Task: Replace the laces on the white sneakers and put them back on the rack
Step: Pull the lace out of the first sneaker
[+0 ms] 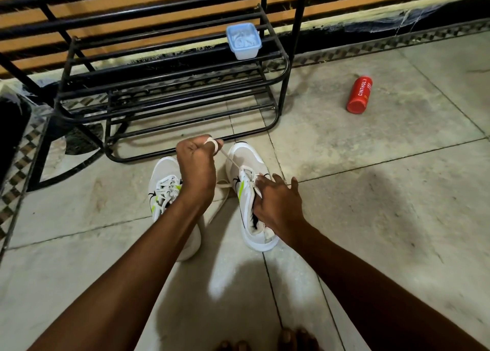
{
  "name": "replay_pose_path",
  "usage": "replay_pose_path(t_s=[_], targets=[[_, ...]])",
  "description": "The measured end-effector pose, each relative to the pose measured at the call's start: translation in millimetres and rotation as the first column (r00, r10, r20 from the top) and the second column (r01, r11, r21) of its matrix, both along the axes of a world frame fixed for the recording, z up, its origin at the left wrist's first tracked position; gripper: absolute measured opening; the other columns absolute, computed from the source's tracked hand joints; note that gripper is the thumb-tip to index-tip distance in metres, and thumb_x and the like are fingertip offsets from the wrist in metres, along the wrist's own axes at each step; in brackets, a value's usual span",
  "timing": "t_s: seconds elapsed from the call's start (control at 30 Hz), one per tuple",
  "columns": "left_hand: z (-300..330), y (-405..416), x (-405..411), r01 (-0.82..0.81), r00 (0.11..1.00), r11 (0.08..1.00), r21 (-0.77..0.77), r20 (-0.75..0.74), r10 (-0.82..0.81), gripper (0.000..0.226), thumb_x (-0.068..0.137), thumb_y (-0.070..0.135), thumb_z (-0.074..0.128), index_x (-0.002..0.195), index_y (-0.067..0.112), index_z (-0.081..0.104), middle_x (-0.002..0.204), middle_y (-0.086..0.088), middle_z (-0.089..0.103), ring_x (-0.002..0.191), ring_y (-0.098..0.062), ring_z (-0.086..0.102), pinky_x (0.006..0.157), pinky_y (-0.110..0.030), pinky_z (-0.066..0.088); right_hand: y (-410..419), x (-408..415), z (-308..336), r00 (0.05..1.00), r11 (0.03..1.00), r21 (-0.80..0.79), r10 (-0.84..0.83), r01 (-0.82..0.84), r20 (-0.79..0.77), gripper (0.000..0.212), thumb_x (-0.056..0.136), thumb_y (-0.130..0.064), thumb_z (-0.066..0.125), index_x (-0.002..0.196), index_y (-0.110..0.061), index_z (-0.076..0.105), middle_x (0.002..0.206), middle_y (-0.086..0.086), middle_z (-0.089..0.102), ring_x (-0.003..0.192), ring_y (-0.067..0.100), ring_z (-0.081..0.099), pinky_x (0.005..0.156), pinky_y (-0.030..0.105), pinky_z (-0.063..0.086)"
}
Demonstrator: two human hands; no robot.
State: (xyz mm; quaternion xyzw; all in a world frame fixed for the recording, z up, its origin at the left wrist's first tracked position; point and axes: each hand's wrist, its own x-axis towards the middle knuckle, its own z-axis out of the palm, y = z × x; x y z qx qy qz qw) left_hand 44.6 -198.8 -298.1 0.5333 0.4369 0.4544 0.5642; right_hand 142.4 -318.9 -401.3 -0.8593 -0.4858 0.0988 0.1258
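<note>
Looking down at a tiled floor (371,191) with plenty of bare room off to the right, where only a red Cinthol can (359,94) lies on its side, well apart from everything else. Straight ahead the black metal shoe rack (169,85) closes off the space, its bottom bar just beyond the toes of the shoes. A small blue plastic tub (244,41) sits on the rack's upper tier near the right end. The left side is tighter, with a dark patterned tile border (23,154) running along that edge.

The 2 white sneakers stand side by side on the floor in front of the rack, toes pointing at it. The left sneaker (169,191) is laced, white with a black swoosh and a neon-yellow streak. The right sneaker (249,188) has the same markings, and its lace (230,159) runs taut from the eyelets up to the left hand (197,165), which is fisted around it with the lace wrapped over a finger. The right hand (278,204) has its fingers curled into the shoe's opening, holding it by the collar.
</note>
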Motion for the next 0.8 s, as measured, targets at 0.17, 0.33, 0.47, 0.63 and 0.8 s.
replay_pose_path(t_s=[0.17, 0.33, 0.47, 0.63, 0.8], targets=[[-20.7, 2.1, -11.5, 0.110, 0.983, 0.959, 0.260, -0.170, -0.067, 0.026, 0.079, 0.008, 0.060, 0.058, -0.001, 0.046, 0.070, -0.006, 0.045, 0.072, -0.020, 0.049, 0.067, -0.028, 0.041, 1.6, -4.3, 6.0, 1.000, 1.000, 0.022, 0.012, -0.012, 0.009, 0.081, 0.075, -0.051, 0.011, 0.126, -0.017, 0.064, 0.128, -0.002, 0.066, 0.130, 0.023, 0.050, 0.117, 0.057, 0.022], [-33.9, 16.7, -13.0, 0.229, 0.933, 0.937, 0.265, -0.335, -0.133, 0.019, 0.080, 0.014, 0.059, 0.062, 0.012, 0.064, 0.079, -0.011, 0.070, 0.081, -0.027, 0.067, 0.075, -0.034, 0.053, 2.3, -4.3, 4.2, 1.000, 0.999, 0.018, 0.027, -0.027, -0.004, 0.077, 0.080, -0.050, 0.014, 0.128, -0.016, 0.064, 0.135, -0.002, 0.063, 0.133, 0.023, 0.048, 0.118, 0.056, 0.024], [-46.3, 27.3, -7.9, 0.315, 0.881, 0.945, 0.084, -0.396, -0.258, 0.026, 0.078, 0.030, 0.064, 0.067, 0.010, 0.052, 0.067, -0.016, 0.060, 0.064, -0.024, 0.056, 0.065, -0.044, 0.050, -1.4, -3.0, -2.3, 0.997, 0.995, 0.102, 0.012, -0.005, -0.070, 0.064, 0.086, -0.046, 0.030, 0.132, -0.015, 0.063, 0.137, 0.000, 0.063, 0.134, 0.024, 0.050, 0.117, 0.056, 0.028], [-58.8, 21.9, -6.6, 0.487, 0.646, 0.873, 0.036, -0.688, -0.332, 0.039, 0.093, 0.026, 0.070, 0.108, 0.013, 0.036, 0.082, 0.006, 0.052, 0.074, -0.017, 0.052, 0.064, -0.036, 0.036, -6.2, -2.1, -12.8, 0.973, 0.927, 0.351, -0.051, 0.130, -0.225, 0.055, 0.097, -0.044, 0.033, 0.123, -0.011, 0.069, 0.128, 0.005, 0.069, 0.122, 0.025, 0.062, 0.105, 0.047, 0.047], [-72.7, 21.8, -14.8, 0.593, 0.540, 0.798, 0.106, -0.787, -0.297, 0.032, 0.095, 0.016, 0.063, 0.126, 0.014, 0.058, 0.105, -0.007, 0.069, 0.098, -0.031, 0.061, 0.077, -0.026, 0.035, -8.9, -0.5, -22.4, 0.937, 0.905, 0.363, -0.094, 0.222, -0.337, 0.054, 0.102, -0.047, 0.033, 0.131, -0.015, 0.064, 0.130, 0.001, 0.068, 0.122, 0.022, 0.062, 0.101, 0.042, 0.051]])
